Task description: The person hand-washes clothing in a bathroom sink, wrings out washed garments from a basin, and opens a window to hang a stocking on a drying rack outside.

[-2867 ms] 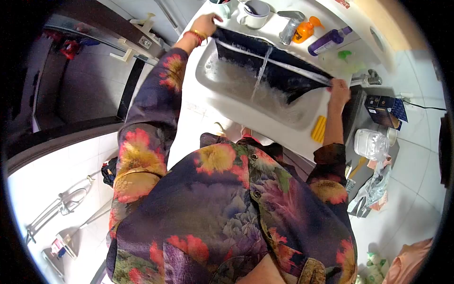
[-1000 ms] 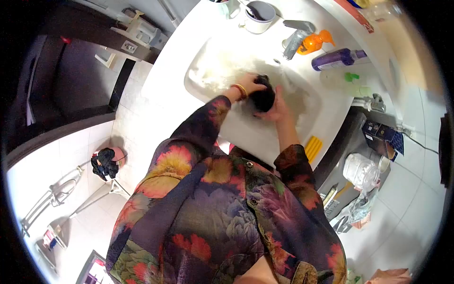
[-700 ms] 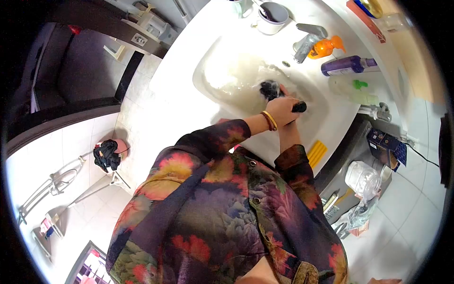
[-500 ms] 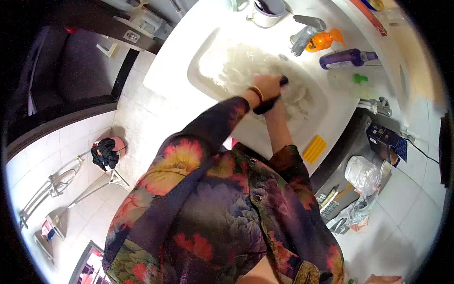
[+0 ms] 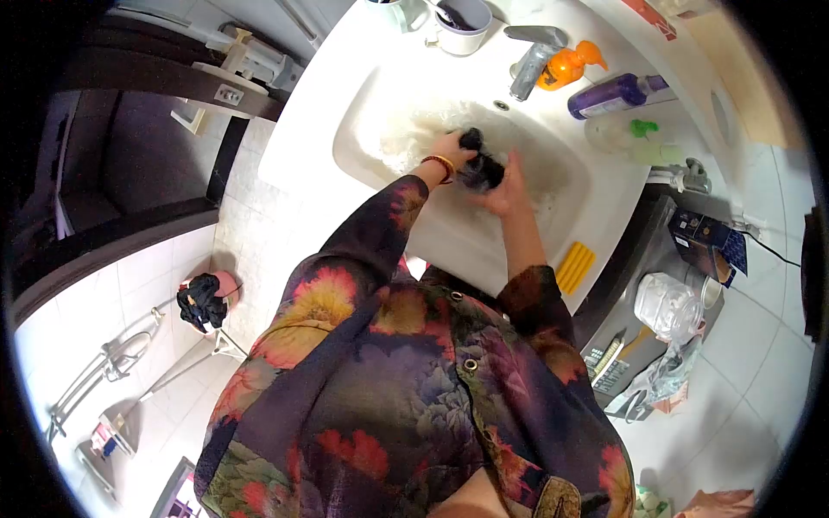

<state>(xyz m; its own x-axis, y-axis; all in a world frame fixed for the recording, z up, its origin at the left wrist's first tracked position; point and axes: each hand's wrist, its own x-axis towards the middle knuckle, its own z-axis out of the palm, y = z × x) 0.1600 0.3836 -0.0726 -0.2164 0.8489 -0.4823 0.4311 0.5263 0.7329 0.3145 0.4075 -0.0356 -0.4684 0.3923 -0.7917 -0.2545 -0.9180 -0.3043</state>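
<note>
Dark cloth (image 5: 480, 166), bunched: my left hand (image 5: 452, 150) and right hand (image 5: 505, 188) clasp it over sink (image 5: 363, 112); squeeze evenly, low in water.

Bright, even indoor light falls from above, and the white sink (image 5: 363, 104) at the far side glares until its basin detail washes out. Strong fisheye distortion bends everything toward a black circular vignette at the edges, where focus softens.

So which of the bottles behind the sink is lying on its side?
The purple bottle. It lies flat on the counter right of the tap, while the orange pump bottle beside it stands upright.
</note>
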